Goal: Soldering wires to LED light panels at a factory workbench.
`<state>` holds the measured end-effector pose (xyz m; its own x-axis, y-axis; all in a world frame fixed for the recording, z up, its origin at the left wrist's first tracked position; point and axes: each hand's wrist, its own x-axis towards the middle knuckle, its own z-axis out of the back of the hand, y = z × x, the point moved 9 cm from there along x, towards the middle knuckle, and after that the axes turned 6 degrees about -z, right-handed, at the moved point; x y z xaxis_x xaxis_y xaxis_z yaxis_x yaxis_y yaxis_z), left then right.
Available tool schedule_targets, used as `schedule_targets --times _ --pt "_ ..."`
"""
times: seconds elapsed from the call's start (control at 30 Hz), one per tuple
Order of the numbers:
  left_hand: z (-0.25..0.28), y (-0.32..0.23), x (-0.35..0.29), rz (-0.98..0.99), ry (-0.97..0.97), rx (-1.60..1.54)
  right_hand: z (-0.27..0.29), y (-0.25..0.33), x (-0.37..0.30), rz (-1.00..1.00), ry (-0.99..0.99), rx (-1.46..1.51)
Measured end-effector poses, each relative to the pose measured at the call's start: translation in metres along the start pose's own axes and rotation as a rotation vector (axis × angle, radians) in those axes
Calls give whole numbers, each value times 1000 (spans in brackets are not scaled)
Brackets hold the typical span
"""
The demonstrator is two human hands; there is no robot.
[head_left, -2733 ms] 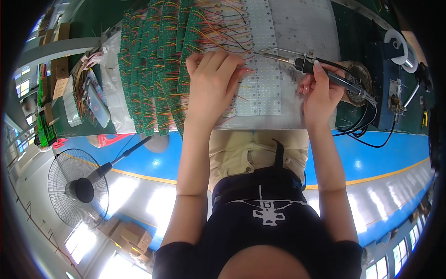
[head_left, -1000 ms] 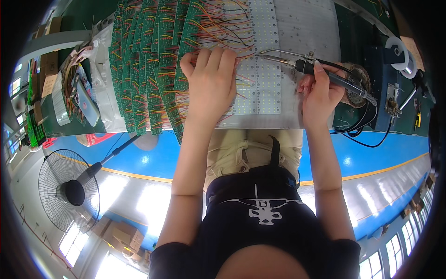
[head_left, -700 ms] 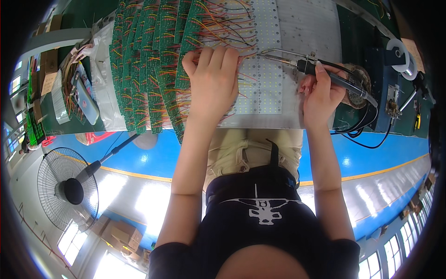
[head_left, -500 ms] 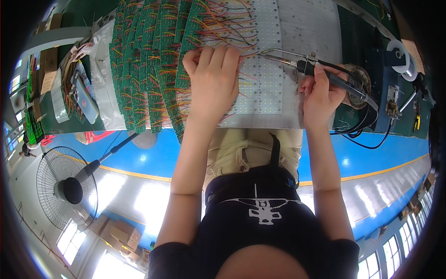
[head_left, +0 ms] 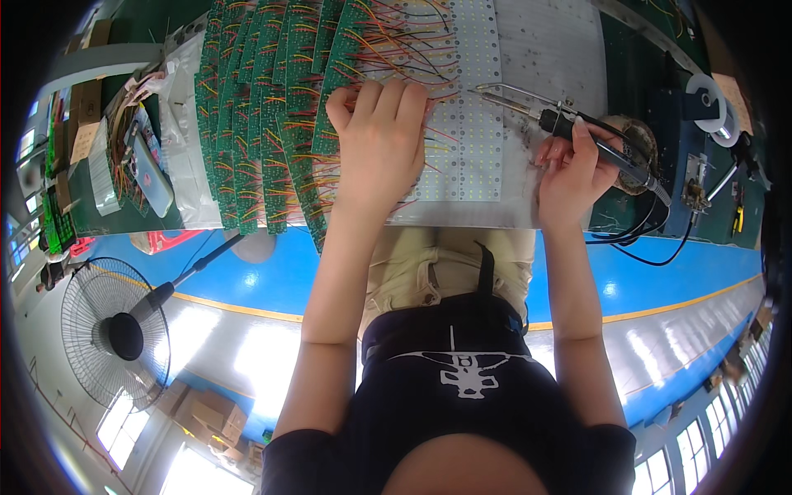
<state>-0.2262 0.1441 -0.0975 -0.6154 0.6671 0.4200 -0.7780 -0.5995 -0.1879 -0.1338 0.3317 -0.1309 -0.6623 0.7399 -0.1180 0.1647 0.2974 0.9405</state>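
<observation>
My left hand (head_left: 378,144) is closed palm-down over the wires at the right edge of the green circuit boards (head_left: 293,124). A thin reddish wire (head_left: 443,98) comes out beside its thumb; the pinch itself is mostly hidden under the fingers. Under these wires lies a white LED panel (head_left: 474,157) dotted with rows of small yellowish spots. My right hand (head_left: 577,173) grips a black soldering iron (head_left: 606,150) with a thin metal solder-feed tube along it. The iron's tip points left over the panel, apart from my left hand.
A solder spool (head_left: 714,107) on a blue stand and a round holder (head_left: 634,157) are at the right, with black cables. Yellow-handled pliers (head_left: 738,219) lie at the far right. A phone (head_left: 152,186) and a wire bundle lie left. A fan (head_left: 120,334) stands beyond the table edge.
My right hand has drawn the soldering iron slightly to the right, so its tip is farther from my left hand. The left hand has barely moved.
</observation>
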Motion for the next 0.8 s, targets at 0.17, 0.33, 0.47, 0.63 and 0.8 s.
schedule_targets --times 0.17,0.33,0.47,0.63,0.8 --pt "1 0 0 0 -8 -6 -1 -4 3 -67 -8 13" --pt "6 0 1 30 -12 -46 1 -6 4 -87 -39 44" --pt "14 6 -1 51 -98 -113 2 -7 4 -75 -20 31" --pt "41 -2 -3 -13 -194 120 0 -7 4 -84 -4 32" --pt "36 9 2 16 -58 114 -1 -6 4 -91 7 40"
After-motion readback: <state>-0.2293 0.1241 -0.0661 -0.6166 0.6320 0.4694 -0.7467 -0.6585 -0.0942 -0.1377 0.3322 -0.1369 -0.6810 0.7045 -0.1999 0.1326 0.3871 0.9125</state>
